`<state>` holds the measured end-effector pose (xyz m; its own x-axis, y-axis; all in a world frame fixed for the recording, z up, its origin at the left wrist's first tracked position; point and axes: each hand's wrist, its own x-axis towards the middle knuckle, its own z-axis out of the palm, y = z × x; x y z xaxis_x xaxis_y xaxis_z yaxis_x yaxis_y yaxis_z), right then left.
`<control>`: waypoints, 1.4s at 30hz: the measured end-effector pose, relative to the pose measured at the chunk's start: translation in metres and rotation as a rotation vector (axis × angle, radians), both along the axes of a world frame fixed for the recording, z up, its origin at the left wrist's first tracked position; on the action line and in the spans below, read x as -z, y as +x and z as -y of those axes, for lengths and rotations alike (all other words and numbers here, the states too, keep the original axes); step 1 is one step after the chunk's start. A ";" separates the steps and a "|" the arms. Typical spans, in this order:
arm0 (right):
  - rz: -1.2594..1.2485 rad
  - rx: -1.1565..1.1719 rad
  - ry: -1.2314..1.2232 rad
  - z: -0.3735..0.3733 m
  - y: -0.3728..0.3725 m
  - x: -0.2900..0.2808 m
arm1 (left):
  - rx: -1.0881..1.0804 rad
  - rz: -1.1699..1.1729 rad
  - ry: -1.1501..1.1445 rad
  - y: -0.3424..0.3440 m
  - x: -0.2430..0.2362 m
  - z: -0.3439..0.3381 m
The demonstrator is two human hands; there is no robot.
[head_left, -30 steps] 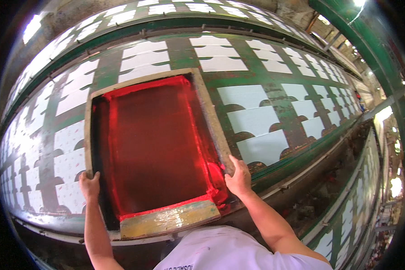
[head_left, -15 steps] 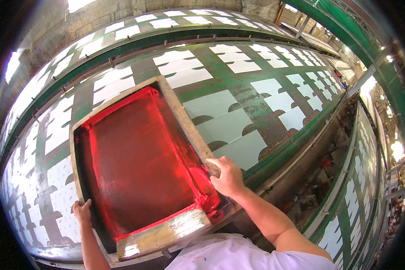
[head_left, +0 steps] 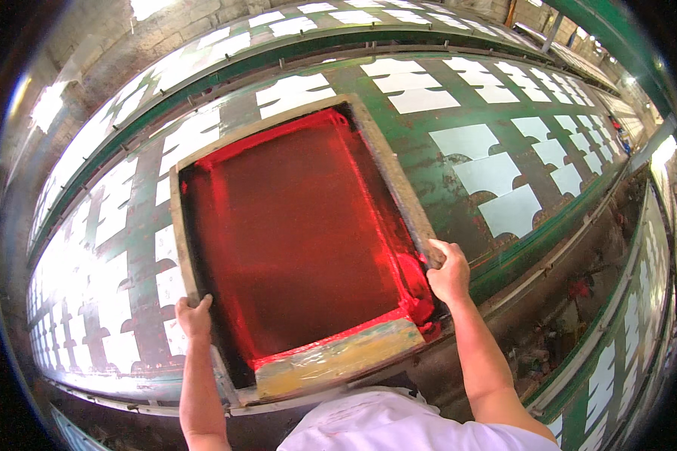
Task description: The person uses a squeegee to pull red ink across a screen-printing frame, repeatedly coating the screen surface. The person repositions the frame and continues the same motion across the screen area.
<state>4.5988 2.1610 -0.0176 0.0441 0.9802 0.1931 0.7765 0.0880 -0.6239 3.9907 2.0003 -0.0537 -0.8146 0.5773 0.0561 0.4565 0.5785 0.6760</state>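
Both my hands hold a large screen-printing frame [head_left: 399,177] by its opposite side rails. Its mesh is dark and coated with red ink [head_left: 301,225], thickest along the right edge and in the lower right corner. My left hand [head_left: 195,317] grips the left rail, thumb over the top. On the right rail, near its lower end, my right hand [head_left: 449,272] is wrapped around the wood. A tan, taped strip [head_left: 338,357] crosses the end nearest my body. White cut fabric pieces [head_left: 510,210] lie on the green table to the right; whatever is under the frame is hidden.
The long green printing table [head_left: 399,139] carries rows of white pieces stretching far ahead. Another table [head_left: 226,64] runs beyond it by a block wall. To the right, past a littered gap [head_left: 572,301], stands a further table [head_left: 617,338] with white pieces.
The frame has moved along the table to the right, over the group of white pieces that lay beside it. Both hands have kept their grip on the rails, and my view has shifted.
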 end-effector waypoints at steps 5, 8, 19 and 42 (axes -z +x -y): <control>-0.030 0.036 -0.037 -0.030 0.080 0.013 | -0.029 -0.078 -0.054 0.094 0.000 -0.028; -0.053 0.012 0.015 -0.041 0.110 0.021 | -0.038 -0.089 -0.108 0.126 -0.007 -0.041; 0.125 -0.106 -0.045 -0.041 0.148 0.001 | -0.056 -0.158 -0.183 0.173 -0.012 -0.065; 0.457 -0.994 -0.115 0.078 -0.043 -0.062 | 0.015 -0.129 0.084 0.178 -0.002 -0.062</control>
